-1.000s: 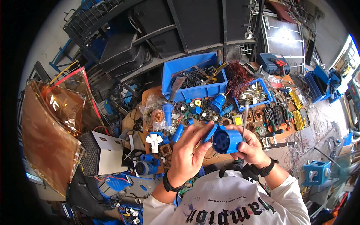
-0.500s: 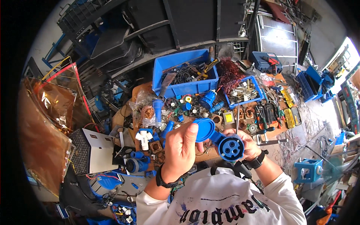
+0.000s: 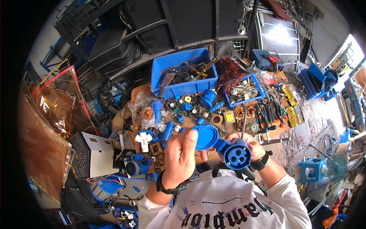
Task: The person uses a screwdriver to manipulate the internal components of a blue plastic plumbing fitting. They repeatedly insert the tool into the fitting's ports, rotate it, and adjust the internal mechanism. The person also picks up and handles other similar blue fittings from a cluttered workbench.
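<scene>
A blue round industrial socket (image 3: 237, 157) with several holes in its face is held up over the near edge of the workbench, face toward me. Its hinged lid (image 3: 206, 137) is swung out to the left. My left hand (image 3: 180, 154) pinches the lid's left rim between thumb and fingers. Around the socket's back and right side, my right hand (image 3: 253, 147) is closed, with its fingers partly hidden. A thin metal rod (image 3: 243, 124) sticks up from beside the right fingers; its other end is hidden, so I cannot tell the tool.
A blue bin (image 3: 187, 88) of cables and tools stands at the back of the bench. A shallow blue tray (image 3: 246, 102) holds metal parts. Pliers and yellow-handled tools lie at right. Blue connectors, a white fitting (image 3: 144, 141) and copper-coloured pieces crowd the left. An open box (image 3: 95, 152) is further left.
The socket and its lid have come slightly lower, nearer my body, and the socket has tilted a little. Both hands keep their hold. The whole view has shifted slightly.
</scene>
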Tool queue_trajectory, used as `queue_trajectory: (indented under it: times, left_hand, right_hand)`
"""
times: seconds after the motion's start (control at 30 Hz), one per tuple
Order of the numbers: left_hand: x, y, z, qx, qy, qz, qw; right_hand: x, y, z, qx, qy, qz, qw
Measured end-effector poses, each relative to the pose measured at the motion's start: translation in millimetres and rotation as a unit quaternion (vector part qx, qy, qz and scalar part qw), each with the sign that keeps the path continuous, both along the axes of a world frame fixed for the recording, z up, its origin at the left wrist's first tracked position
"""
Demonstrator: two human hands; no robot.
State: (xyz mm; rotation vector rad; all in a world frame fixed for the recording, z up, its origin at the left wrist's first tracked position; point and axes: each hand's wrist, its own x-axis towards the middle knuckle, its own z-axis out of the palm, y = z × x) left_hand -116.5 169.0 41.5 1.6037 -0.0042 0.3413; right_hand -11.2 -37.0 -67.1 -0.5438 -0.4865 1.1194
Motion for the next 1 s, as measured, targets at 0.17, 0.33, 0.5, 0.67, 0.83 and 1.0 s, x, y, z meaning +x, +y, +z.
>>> queue_trajectory:
  times: [0.17,0.33,0.5,0.67,0.83,1.0]
  left_hand:
    - [-4,-1,1,0.082,-0.024,0.001,0.996]
    - [-11,-3,2,0.104,-0.038,0.013,0.994]
    - [-13,-2,0,0.132,-0.117,0.007,0.984]
    - [-15,-1,-2,0.181,-0.153,0.012,0.972]
    - [-18,-6,-2,0.211,-0.147,0.037,0.966]
    - [-16,-13,-6,0.411,-0.151,0.105,0.893]
  right_hand:
    - [-8,-3,5,-0.042,-0.039,-0.042,0.997]
    - [-11,-2,9,-0.032,-0.032,-0.03,0.999]
    - [-3,-6,0,0.029,0.0,0.051,0.998]
    - [-5,-6,4,0.03,0.001,0.054,0.998]
    - [-9,-6,14,-0.012,-0.031,0.012,0.999]
    - [-11,2,39,-0.078,-0.101,-0.065,0.99]
